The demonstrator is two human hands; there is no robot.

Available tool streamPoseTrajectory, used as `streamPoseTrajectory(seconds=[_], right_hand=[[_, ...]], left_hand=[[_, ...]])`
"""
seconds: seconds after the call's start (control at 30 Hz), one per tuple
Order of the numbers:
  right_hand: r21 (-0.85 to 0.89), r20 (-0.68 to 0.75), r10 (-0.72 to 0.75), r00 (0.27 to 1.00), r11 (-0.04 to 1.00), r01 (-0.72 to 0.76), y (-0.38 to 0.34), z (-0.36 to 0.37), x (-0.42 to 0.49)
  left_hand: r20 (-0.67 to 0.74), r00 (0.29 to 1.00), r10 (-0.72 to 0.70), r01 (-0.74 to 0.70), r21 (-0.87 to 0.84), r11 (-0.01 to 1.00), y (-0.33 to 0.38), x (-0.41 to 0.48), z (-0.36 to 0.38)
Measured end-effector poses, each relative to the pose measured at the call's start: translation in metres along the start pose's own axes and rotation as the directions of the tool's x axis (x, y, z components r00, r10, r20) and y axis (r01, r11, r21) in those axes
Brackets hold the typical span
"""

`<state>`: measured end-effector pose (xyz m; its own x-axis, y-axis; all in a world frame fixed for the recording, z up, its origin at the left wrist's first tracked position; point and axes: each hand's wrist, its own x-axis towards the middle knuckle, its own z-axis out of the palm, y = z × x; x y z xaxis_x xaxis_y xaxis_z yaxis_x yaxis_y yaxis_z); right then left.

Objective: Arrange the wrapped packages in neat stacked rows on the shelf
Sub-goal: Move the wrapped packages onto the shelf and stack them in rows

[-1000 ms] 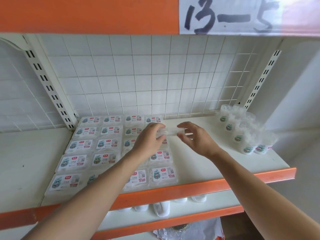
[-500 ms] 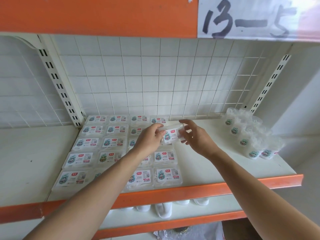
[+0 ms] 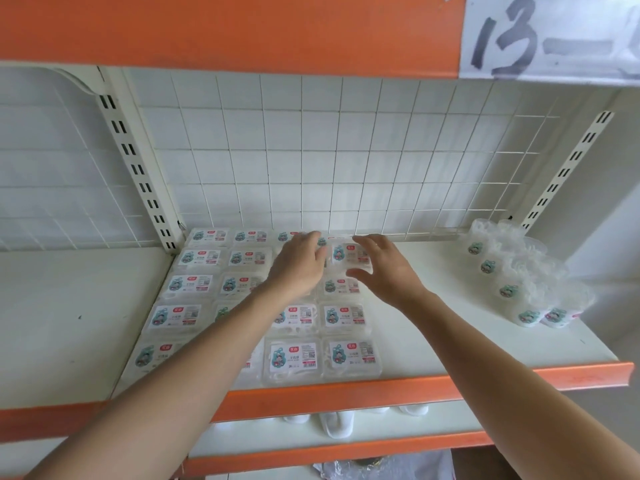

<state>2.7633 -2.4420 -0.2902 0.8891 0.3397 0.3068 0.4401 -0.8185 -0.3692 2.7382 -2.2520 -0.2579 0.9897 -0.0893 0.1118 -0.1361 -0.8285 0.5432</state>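
Head view: two bare arms reach over the white shelf [image 3: 450, 341]. Flat wrapped packages [image 3: 199, 258] lie there in four rows, side by side, from the back wall to the front edge. Both hands are at one package [image 3: 349, 253] near the back of the row furthest right.

The left hand [image 3: 298, 268] sits at its left edge. Its fingers [image 3: 320, 252] bend down there, but the back of the hand hides them, so I cannot tell if they pinch the package or only touch it. The right hand [image 3: 388, 275] is just beside the package, with its fingers spread apart and holding nothing.

I think the step is setting this package into its place. Next, it likely needs a small push so its edges line up with its neighbours. A bunch of wrapped cups [image 3: 512, 292] stands well apart on the right.
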Motion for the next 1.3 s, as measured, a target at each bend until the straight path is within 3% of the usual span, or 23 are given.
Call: streamPoseTrajectory(seconds=[0.13, 0.3, 0.7, 1.3], right_hand=[[-0.029, 0.086, 0.108, 0.990, 0.994, -0.106, -0.003, 0.010, 0.024], [-0.051, 0.179, 0.185, 0.966, 0.983, -0.179, -0.013, 0.021, 0.054], [-0.120, 0.195, 0.246, 0.949, 0.967, -0.226, -0.020, 0.032, 0.057], [-0.149, 0.183, 0.291, 0.939, 0.952, -0.266, -0.032, 0.039, 0.057]], left_hand=[[0.057, 0.995, 0.077, -0.092, 0.350, 0.932, -0.022, 0.011, -0.005], [0.154, 0.987, -0.038, -0.043, 0.486, 0.873, -0.049, 0.027, -0.005], [0.226, 0.965, -0.136, 0.011, 0.480, 0.877, -0.060, 0.024, -0.002], [0.257, 0.962, -0.088, -0.039, 0.451, 0.892, -0.063, 0.018, -0.008]])
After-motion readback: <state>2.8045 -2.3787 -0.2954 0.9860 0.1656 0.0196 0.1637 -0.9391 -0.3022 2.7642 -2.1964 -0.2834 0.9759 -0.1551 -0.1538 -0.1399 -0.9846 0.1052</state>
